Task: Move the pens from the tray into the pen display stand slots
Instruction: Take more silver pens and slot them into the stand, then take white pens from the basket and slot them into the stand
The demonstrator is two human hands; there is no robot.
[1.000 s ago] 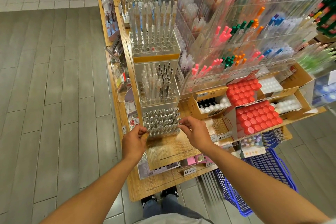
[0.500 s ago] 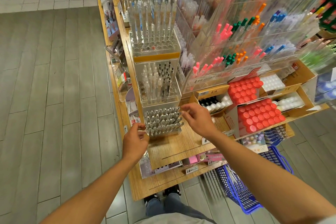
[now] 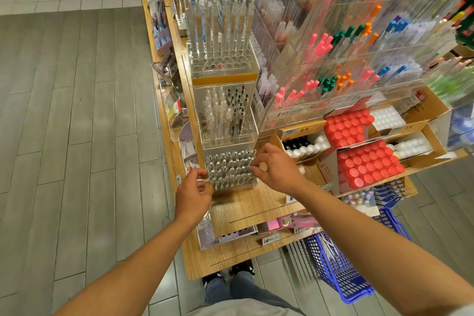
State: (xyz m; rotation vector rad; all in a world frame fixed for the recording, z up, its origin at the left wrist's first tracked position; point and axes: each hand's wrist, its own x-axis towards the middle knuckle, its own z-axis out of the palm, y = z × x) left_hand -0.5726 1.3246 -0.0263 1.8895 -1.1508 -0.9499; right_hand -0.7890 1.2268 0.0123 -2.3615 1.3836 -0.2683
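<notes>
Right hand (image 3: 277, 172): the fingers are curled inward, with the thumb and index fingertips (image 3: 252, 167) brought together at the right edge of the lowest clear acrylic pen block (image 3: 230, 170). The tips meet at the outermost pen caps of that block; whether they pinch a single pen or only touch the caps cannot be told.

Left hand (image 3: 193, 194): the fingers are loosely curled, thumb and index finger bent toward each other just beside the block's left front corner. Nothing is visible between them, and contact with the block cannot be confirmed.

Between the two hands, the block stands on a wooden shelf (image 3: 256, 205) and is densely filled with upright silver-capped pens (image 3: 225, 164), seen end-on.

Directly beyond the fingers, a second clear stand (image 3: 227, 120) holds white and black pens, with some slots unfilled. Beyond that stands a taller stand with an orange band (image 3: 225, 77), carrying long clear pens at its rear rows.

To the right of the right hand, cardboard boxes hold red-capped items (image 3: 366, 164) and white-capped bottles (image 3: 307, 149). Above them, slanted acrylic racks (image 3: 346, 59) carry pink, green, orange and blue pens.

Below the right forearm, a blue shopping basket (image 3: 341, 272) sits on the grey floor (image 3: 77, 136).
</notes>
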